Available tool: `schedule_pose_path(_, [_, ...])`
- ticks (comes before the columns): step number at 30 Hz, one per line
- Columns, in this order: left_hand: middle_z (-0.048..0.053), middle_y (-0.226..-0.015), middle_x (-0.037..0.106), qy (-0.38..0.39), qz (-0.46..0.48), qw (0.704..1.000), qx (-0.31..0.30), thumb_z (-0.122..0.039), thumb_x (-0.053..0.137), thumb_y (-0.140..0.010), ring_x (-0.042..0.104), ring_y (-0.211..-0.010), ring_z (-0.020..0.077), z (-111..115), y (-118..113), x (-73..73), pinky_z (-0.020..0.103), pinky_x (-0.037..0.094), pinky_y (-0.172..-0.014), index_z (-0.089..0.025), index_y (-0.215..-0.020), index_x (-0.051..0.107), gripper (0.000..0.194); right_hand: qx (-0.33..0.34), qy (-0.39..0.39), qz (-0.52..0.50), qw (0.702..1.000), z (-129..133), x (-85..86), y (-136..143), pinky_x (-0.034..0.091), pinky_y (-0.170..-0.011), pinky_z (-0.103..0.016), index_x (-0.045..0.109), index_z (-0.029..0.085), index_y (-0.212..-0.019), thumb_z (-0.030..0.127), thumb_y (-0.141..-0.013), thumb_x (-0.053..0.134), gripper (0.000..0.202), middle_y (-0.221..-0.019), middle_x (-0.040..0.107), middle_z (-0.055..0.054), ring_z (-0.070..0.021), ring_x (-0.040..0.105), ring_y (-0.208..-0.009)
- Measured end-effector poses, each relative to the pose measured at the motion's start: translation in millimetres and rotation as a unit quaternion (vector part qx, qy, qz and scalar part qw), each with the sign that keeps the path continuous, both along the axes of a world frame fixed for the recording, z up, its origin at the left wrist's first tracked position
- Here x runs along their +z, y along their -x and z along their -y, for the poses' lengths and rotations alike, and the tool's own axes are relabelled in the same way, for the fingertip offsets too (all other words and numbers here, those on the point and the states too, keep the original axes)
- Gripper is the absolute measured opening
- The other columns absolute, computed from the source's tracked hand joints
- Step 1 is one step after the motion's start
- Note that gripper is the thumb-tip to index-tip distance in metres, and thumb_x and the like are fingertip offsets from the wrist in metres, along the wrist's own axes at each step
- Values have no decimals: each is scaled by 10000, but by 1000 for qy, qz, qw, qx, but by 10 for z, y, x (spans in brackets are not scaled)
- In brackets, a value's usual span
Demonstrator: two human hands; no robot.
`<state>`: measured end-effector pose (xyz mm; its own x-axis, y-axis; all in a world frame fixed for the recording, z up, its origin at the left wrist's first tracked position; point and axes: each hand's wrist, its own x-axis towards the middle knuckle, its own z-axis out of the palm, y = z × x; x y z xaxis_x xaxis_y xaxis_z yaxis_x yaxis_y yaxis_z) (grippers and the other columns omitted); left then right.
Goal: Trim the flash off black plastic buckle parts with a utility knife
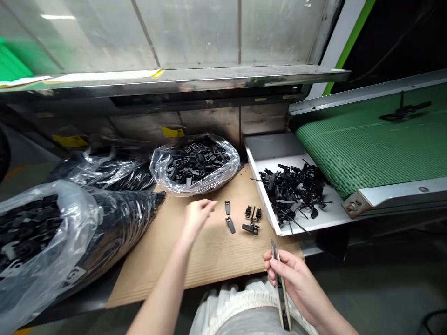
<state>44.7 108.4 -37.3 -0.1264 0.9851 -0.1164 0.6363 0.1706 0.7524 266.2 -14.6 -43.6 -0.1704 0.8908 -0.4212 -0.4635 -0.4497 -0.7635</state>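
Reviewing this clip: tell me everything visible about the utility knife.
The utility knife is long and slim, with pale, metallic-looking edges along a dark middle. Its narrow grey blade is out, the pointed tip aimed away from the person and seen against the cardboard. The right grip holds it near the blade end, between thumb and fingers. The rear end extends toward the person, over pale clothing; whether they touch is unclear.

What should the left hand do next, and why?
Maybe the left hand should pick up the branched black piece: its parts seem joined together, and the right hand holds a knife, blade out, that could probably cut them apart.
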Motion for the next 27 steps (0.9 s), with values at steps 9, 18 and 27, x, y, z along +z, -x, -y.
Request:
schedule_pose_path(9, [71, -1069, 561, 74, 71, 994, -39, -292, 512, -833, 571, -902, 183, -324, -525, -473, 388, 487, -759, -148, -1068, 522, 275, -89, -56, 180, 978, 231, -200, -23, 395, -460, -243, 622, 161, -857, 490, -748, 577, 349, -593, 565, -9, -110, 483, -429])
schedule_pose_path(18, [66, -736, 638, 43, 306, 945, -107, -360, 544, -763, 565, -571, 141, 584, -33, 274, 257, 445, -479, -114, -923, 571, 295, 37, -338, 454, 824, -140, 283, 381, 451, -712, -298, 598, 175, -1066, 231, -887, 391, 279, -853, 600, -80, -184, 571, -807])
schedule_pose_path(27, [9, -763, 630, -119, 229, 963, -81, -196, 664, -667, 585, -681, 142, 872, 167, 378, 245, 470, -621, -204, -832, 604, 176, 63, -297, 339, 890, -446, 511, 899, 405, -550, -220, 624, 149, -786, 322, -808, 557, 187, -642, 525, 5, -112, 485, -600])
